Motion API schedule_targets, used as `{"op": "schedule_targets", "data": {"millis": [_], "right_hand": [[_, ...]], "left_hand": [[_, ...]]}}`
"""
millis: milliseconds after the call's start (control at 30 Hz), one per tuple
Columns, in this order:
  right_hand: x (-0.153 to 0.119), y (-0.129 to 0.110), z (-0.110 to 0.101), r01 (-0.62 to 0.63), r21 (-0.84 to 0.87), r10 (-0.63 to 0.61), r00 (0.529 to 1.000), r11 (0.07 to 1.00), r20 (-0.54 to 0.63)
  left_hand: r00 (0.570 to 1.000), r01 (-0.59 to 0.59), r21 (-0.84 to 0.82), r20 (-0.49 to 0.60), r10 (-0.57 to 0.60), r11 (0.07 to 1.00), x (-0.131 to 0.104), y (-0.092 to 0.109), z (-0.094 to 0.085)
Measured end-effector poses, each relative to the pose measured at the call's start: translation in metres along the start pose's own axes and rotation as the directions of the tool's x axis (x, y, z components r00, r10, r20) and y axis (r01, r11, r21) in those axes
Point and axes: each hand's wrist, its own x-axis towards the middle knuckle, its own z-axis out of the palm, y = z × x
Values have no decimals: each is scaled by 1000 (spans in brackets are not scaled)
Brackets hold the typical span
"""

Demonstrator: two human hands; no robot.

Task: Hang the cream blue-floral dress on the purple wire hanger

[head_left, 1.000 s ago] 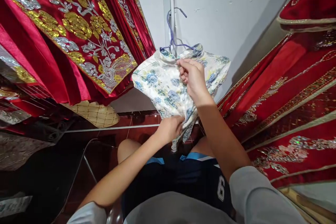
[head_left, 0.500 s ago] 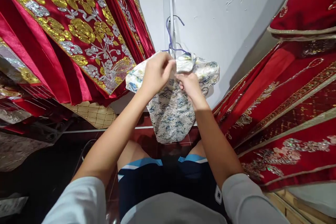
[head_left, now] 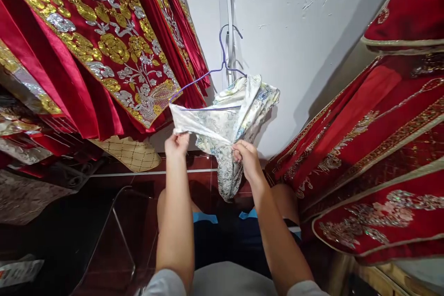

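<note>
A white floral garment [head_left: 225, 122] with blue and yellow print hangs partly on a purple hanger [head_left: 222, 58] in front of the white wall. The hanger's left arm is bare of cloth, while its right arm runs under the garment's shoulder. My left hand [head_left: 177, 144] is closed on the garment's left edge, pulling it out sideways. At the front opening, my right hand [head_left: 244, 152] pinches the cloth near the middle. Below it the garment's lower part dangles, bunched and narrow.
Red robes with gold and silver embroidery [head_left: 114, 51] hang at the left. More red beaded garments [head_left: 374, 148] hang at the right. A black chair [head_left: 69, 236] stands at lower left on the dark red tiled floor [head_left: 142, 222]. The white wall [head_left: 284, 32] is straight ahead.
My left hand has moved left and down, drawing the garment's left side off the hanger's arm. My right hand has lowered with the front edge. The garment now hangs opened and twisted.
</note>
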Motion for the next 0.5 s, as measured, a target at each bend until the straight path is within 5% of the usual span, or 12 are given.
{"op": "schedule_targets", "data": {"millis": [67, 133, 200, 333, 433, 500], "right_hand": [[-11, 14, -9, -19, 58, 22, 998, 998, -58], [-21, 28, -27, -17, 100, 29, 992, 995, -122], [-27, 37, -51, -43, 49, 49, 992, 998, -120], [-26, 32, -89, -100, -373, 84, 995, 922, -59], [-24, 18, -91, -8, -549, -39, 997, 836, -73], [-26, 11, -80, 43, -506, -25, 999, 861, 41]], "left_hand": [[962, 203, -170, -151, -229, 964, -31, -23, 3], [923, 263, -282, -204, -326, 923, -59, -40, 7], [929, 254, -344, -173, -327, 904, -81, -48, 11], [984, 172, -255, 76, -158, 951, -114, -40, 25], [958, 59, -26, 282, -49, 998, -136, -25, 42], [909, -79, 143, 416, 12, 987, -149, -18, 54]]}}
